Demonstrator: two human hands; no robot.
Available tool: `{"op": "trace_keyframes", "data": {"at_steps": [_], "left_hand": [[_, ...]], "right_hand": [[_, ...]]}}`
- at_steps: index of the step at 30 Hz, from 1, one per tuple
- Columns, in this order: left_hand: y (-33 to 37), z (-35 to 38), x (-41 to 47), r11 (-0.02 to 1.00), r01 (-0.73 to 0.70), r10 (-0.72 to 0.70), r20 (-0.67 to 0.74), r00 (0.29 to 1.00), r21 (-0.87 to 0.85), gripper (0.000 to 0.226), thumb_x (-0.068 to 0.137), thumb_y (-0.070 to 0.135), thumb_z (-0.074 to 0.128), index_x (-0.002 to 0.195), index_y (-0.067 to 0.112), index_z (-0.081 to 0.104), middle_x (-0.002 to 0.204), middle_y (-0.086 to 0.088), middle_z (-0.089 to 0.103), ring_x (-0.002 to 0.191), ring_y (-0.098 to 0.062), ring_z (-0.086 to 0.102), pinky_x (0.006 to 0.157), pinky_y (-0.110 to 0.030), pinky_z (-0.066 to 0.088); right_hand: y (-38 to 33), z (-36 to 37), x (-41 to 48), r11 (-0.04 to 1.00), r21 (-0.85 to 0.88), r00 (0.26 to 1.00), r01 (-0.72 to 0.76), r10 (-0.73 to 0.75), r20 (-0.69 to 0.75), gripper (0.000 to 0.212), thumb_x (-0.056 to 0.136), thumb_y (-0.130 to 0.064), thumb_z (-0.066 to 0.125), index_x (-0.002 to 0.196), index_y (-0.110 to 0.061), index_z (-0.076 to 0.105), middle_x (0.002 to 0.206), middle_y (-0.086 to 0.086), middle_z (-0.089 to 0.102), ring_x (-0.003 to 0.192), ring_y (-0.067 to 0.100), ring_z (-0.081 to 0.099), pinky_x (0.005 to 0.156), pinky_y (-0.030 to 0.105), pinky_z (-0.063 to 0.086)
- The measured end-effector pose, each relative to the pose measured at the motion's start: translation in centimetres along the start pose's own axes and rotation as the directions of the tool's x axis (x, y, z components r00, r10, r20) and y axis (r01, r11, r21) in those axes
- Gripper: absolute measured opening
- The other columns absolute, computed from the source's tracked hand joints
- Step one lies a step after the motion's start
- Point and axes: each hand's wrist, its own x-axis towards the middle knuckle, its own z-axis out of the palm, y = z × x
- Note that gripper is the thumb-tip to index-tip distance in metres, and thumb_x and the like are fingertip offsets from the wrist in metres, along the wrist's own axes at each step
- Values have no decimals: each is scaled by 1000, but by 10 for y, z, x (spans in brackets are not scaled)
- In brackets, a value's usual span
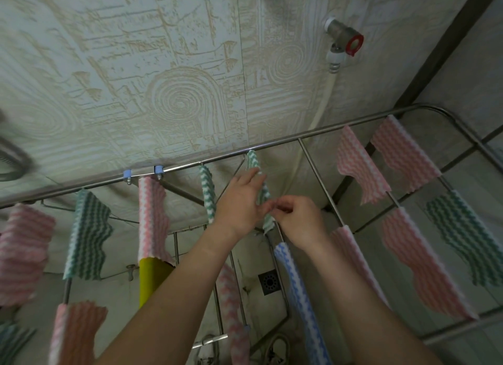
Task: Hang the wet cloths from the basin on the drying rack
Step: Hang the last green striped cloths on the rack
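A green-and-white striped cloth [253, 161] is draped over a rod of the metal drying rack [307, 134] near its far rail. My left hand [239, 204] lies flat against the cloth's left side with the fingers round its upper part. My right hand [298, 220] pinches the cloth's lower edge just beside the left hand. Several other striped cloths hang on the rack: pink ones [356, 165], green ones [87, 234] and a blue one [299, 291]. The basin is not in view.
A textured tiled wall [163, 78] runs right behind the rack. A tap with a red handle [344, 41] and a white hose stick out at the upper right. Under the rack are a floor drain [269, 281] and a yellow object [152, 280].
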Motion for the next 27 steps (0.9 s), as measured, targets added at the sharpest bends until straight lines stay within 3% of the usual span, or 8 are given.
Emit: {"op": "trace_keyframes", "data": {"at_steps": [3, 9, 12, 15, 18, 21, 23, 27], "left_hand": [[8, 5, -13, 999, 29, -29, 9, 1000, -21, 63, 88, 39, 61, 142, 17, 40, 152, -1, 34, 136, -23, 32, 109, -29, 25], [13, 9, -11, 993, 114, -114, 6, 993, -36, 64, 87, 37, 63, 143, 16, 38, 150, -3, 37, 135, -24, 34, 110, -31, 26], [14, 9, -14, 994, 108, -108, 39, 993, -7, 61, 90, 36, 59, 144, 17, 36, 152, -5, 34, 133, -28, 35, 109, -34, 28], [13, 5, -22, 996, 70, -68, 27, 997, -59, 58, 91, 37, 56, 142, 16, 39, 149, -7, 37, 131, -29, 38, 108, -36, 31], [13, -3, -32, 987, 10, -24, -89, 996, -163, 46, 92, 32, 57, 133, 13, 52, 137, -8, 52, 122, -26, 49, 102, -34, 39], [20, -21, -51, 950, -37, -16, -164, 986, -312, 29, 93, 26, 58, 119, 14, 63, 116, -6, 66, 101, -20, 61, 87, -36, 51], [26, -32, -64, 921, -42, -23, -162, 986, -387, 22, 93, 23, 57, 110, 14, 68, 102, -4, 71, 88, -16, 64, 81, -33, 53], [36, -50, -96, 882, -79, 52, -70, 996, -465, 17, 92, 20, 58, 101, 15, 72, 82, 0, 71, 77, -16, 66, 73, -26, 51]], "right_hand": [[2, -4, -7, 1000, -18, 995, -21, 19, -94, 9, 83, -11, 66, 80, -13, 75, 76, 3, 72, 76, 20, 68, 70, 33, 52], [3, -3, -11, 999, -47, 995, -24, 19, -93, 12, 86, -16, 64, 86, -15, 76, 83, 4, 75, 78, 19, 68, 62, 26, 44], [4, -6, -14, 999, -20, 997, -38, 36, -75, 14, 87, -14, 61, 95, -13, 73, 93, 7, 74, 88, 22, 68, 75, 29, 51], [5, -13, -25, 997, 37, 993, -61, 64, -98, 24, 88, -12, 60, 110, -10, 69, 106, 8, 72, 99, 21, 67, 87, 27, 48], [11, -18, -35, 993, 89, 990, -83, 93, -110, 26, 89, -9, 57, 113, -11, 67, 101, 5, 73, 96, 18, 67, 92, 33, 50], [12, -21, -57, 982, 162, 981, -96, 121, -153, 23, 89, -5, 53, 106, -11, 67, 87, 2, 73, 80, 15, 66, 88, 35, 53], [12, -23, -71, 980, 191, 976, -60, 98, -192, 20, 89, -5, 53, 100, -14, 67, 86, 5, 73, 80, 16, 67, 89, 39, 54], [4, -24, -122, 982, 191, 943, -12, 75, -325, 24, 91, -12, 55, 81, -32, 62, 79, -7, 70, 82, 13, 68, 86, 43, 55]]}}
